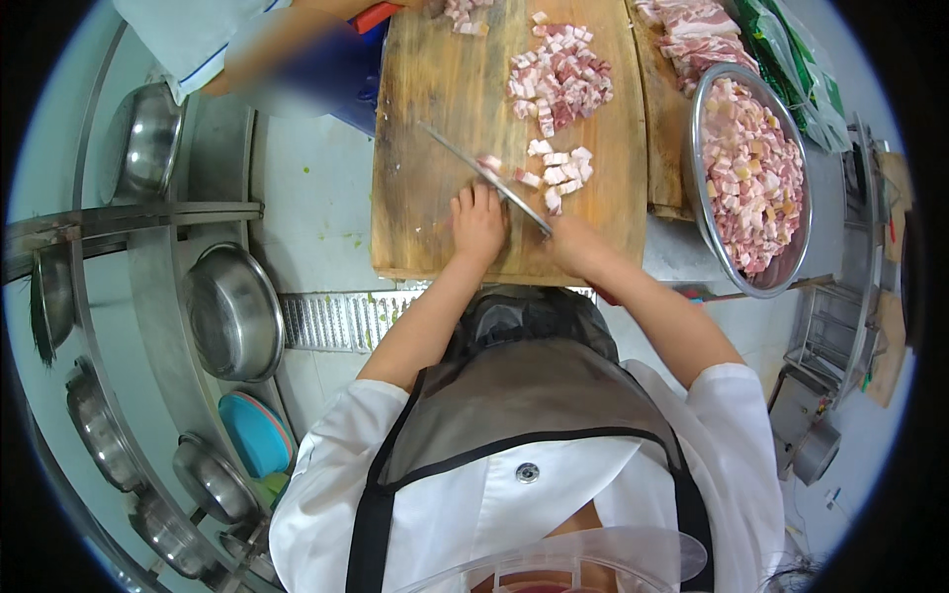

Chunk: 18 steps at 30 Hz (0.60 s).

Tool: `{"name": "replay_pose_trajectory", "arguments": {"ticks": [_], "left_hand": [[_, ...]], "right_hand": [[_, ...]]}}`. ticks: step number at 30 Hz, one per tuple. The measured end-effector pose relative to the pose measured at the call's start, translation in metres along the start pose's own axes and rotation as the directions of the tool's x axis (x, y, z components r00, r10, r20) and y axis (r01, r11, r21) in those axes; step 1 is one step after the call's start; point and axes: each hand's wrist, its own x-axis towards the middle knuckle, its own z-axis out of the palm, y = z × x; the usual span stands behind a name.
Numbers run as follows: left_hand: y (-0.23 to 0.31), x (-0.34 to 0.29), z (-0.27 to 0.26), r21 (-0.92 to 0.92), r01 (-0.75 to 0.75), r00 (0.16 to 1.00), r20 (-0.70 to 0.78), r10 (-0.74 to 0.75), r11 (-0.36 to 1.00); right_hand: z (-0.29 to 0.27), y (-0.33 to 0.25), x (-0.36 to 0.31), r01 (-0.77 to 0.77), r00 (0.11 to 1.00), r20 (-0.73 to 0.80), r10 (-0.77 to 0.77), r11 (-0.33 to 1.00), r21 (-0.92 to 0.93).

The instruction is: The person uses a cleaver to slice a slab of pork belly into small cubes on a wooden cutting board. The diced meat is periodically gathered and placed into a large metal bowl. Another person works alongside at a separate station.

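Observation:
My right hand (578, 247) grips the handle of a long kitchen knife (465, 156), its blade slanting to the far left across a wooden cutting board (425, 79). Close against the near side of the blade, my left hand (479, 225) rests with curled fingers pressed down on the board; whatever lies under them is hidden. Just beyond the blade by those fingertips is a small pork piece (489, 162). A few cut pork cubes (563, 170) lie to the right of the blade, and a larger heap of diced pork (561, 74) sits farther back.
A metal bowl (700, 178) full of diced pork stands right of the board. Slabs of pork (697, 35) and a green-white plastic bag (791, 74) lie behind it. Another person's arm (247, 59) reaches in at far left. Racks at left hold metal basins (232, 311).

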Motion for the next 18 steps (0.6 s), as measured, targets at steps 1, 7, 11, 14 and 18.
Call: {"name": "replay_pose_trajectory", "arguments": {"ticks": [1, 7, 11, 14, 18], "left_hand": [[-0.002, -0.001, -0.002, -0.014, 0.002, 1.000, 0.025, -0.002, 1.000], [-0.002, -0.014, -0.014, -0.085, 0.075, 0.997, 0.022, -0.073, 0.994], [-0.006, -0.025, -0.018, -0.030, 0.112, 0.994, 0.005, -0.112, 0.993], [-0.005, -0.020, -0.017, -0.044, 0.075, 0.997, -0.033, -0.076, 0.996], [-0.003, -0.016, -0.011, 0.001, 0.092, 0.995, -0.026, -0.092, 0.996]], "right_hand": [[0.007, -0.002, 0.006, 0.064, 0.996, -0.050, -0.069, 0.992, -0.107], [-0.005, 0.008, -0.009, 0.078, 0.984, -0.170, -0.054, 0.988, 0.136], [-0.006, 0.009, -0.026, 0.095, 0.969, -0.244, -0.048, 0.978, 0.187], [-0.007, 0.004, -0.039, 0.162, 0.965, -0.225, -0.132, 0.980, 0.120], [0.006, -0.005, -0.035, 0.195, 0.955, -0.223, -0.194, 0.981, -0.020]]}}
